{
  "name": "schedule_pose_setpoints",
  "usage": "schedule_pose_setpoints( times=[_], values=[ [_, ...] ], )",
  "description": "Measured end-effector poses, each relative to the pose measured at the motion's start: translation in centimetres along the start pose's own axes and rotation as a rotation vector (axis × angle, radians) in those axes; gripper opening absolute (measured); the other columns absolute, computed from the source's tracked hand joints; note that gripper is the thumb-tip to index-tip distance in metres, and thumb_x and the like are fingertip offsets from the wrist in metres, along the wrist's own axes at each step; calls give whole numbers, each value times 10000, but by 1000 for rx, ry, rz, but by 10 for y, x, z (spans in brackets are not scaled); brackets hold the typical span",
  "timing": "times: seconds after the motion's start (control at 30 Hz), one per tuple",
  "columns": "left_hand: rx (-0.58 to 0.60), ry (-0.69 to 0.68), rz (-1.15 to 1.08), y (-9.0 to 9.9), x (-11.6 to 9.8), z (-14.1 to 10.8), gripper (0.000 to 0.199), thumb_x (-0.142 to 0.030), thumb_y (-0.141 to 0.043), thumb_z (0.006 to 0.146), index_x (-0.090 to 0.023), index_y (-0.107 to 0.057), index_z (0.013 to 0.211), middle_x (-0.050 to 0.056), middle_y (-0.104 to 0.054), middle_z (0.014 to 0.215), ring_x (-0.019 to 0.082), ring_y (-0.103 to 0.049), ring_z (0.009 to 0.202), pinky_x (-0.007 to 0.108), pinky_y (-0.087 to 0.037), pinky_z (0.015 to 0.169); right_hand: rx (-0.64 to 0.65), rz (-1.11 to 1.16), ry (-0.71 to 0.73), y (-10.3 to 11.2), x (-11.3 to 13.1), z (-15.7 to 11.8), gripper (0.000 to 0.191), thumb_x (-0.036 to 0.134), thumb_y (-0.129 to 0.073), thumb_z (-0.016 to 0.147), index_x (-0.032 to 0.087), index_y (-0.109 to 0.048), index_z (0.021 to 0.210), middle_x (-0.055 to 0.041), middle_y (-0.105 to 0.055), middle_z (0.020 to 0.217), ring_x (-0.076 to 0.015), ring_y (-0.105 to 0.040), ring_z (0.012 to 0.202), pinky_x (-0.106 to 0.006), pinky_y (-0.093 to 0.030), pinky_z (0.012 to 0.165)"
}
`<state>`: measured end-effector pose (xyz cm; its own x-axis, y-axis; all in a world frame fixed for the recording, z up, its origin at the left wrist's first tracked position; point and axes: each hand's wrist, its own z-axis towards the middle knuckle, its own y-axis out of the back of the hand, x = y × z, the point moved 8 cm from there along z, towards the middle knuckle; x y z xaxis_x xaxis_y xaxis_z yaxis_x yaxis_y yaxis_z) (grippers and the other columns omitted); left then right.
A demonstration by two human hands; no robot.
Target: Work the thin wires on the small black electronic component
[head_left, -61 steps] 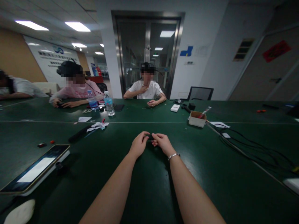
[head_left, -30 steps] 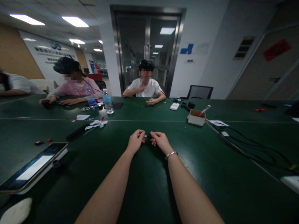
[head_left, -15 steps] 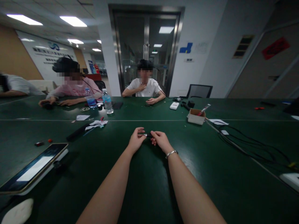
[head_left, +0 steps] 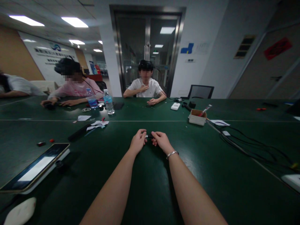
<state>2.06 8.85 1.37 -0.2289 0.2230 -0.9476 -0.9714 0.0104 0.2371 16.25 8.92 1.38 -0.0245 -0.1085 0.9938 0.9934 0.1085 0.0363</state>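
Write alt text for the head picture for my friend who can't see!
A person's left hand and right hand hold a small black-and-silver object over a green table. A phone lies at left, an open box stands farther back at right, and people sit opposite.

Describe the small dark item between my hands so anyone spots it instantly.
Over the dark-green table, find your left hand and right hand. Between them is a slim black object with a silvery part, the only thing they hold.
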Motion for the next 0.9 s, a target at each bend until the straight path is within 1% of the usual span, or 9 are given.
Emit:
schedule_pose_setpoints(
  times=[0.1, 0.13, 0.23, 0.37, 0.5, 0.6, 0.73, 0.83, 0.9],
  values=[
    [-7, -64, 7, 0, -6, -2, 406, -350, -563, 800, -201, -530, 1176, 16, -621, 816, 108, -573, 669, 230, -434, 643, -1, 6, 0, 0, 0, 0, 393, 529, -622, 740, 139, -577, 714, 24, -546, 481, -78, -505, 390, -179, -390, 379],
    [2, -56, -2, -1, -6, -2, 409, -364, -549, 809, -199, -526, 1183, 12, -620, 800, 108, -566, 654, 233, -433, 639, 1, 7, 0, 0, 0, 0, 394, 529, -619, 743, 139, -579, 716, 24, -547, 483, -78, -506, 390, -179, -391, 380],
    [37, -20, 7, -3, -3, -2, 377, -412, -431, 869, -200, -551, 1157, -21, -562, 632, 113, -501, 535, 240, -403, 566, 6, 8, 2, -1, 1, -1, 388, 524, -617, 747, 139, -579, 712, 20, -549, 481, -81, -510, 391, -180, -392, 379],
    [41, -65, -5, -3, -8, -3, 325, -350, -535, 814, -213, -595, 1102, -10, -577, 701, 117, -520, 605, 234, -403, 601, 4, 17, 5, 0, 2, -1, 383, 519, -630, 742, 141, -577, 706, 23, -542, 472, -80, -508, 388, -180, -394, 377],
    [30, -48, -3, -2, -8, -4, 351, -421, -405, 879, -205, -618, 1054, -27, -510, 579, 118, -483, 531, 229, -370, 539, 39, 21, 6, -3, 2, -1, 387, 522, -625, 745, 139, -582, 717, 21, -550, 488, -77, -514, 393, -173, -384, 368],
    [-15, -69, 14, 2, -10, -3, 333, -406, -449, 859, -202, -610, 1066, -18, -551, 623, 124, -515, 577, 228, -378, 555, 37, 29, 5, -3, 1, 0, 385, 518, -636, 733, 137, -585, 733, 28, -551, 499, -75, -517, 395, -172, -387, 369],
    [10, -16, 57, 0, -5, -2, 360, -431, -399, 879, -194, -622, 1034, -26, -517, 558, 126, -485, 529, 236, -362, 535, 34, 37, 9, -3, -1, 2, 369, 496, -642, 734, 131, -592, 760, 29, -556, 510, -79, -529, 407, -171, -392, 369],
    [0, -59, 36, 1, -8, -2, 302, -390, -498, 836, -197, -629, 1028, 1, -592, 709, 124, -532, 636, 231, -391, 591, 19, 41, 5, -1, -2, 2, 366, 488, -640, 737, 128, -595, 790, 27, -562, 517, -79, -529, 403, -169, -389, 363],
    [-2, -45, -24, 2, -6, -1, 338, -407, -476, 848, -192, -611, 1072, 9, -604, 745, 122, -535, 647, 229, -397, 596, 4, 51, -1, 0, -2, 2, 368, 490, -642, 734, 131, -592, 799, 27, -564, 520, -80, -532, 403, -169, -393, 361]
  ],
)
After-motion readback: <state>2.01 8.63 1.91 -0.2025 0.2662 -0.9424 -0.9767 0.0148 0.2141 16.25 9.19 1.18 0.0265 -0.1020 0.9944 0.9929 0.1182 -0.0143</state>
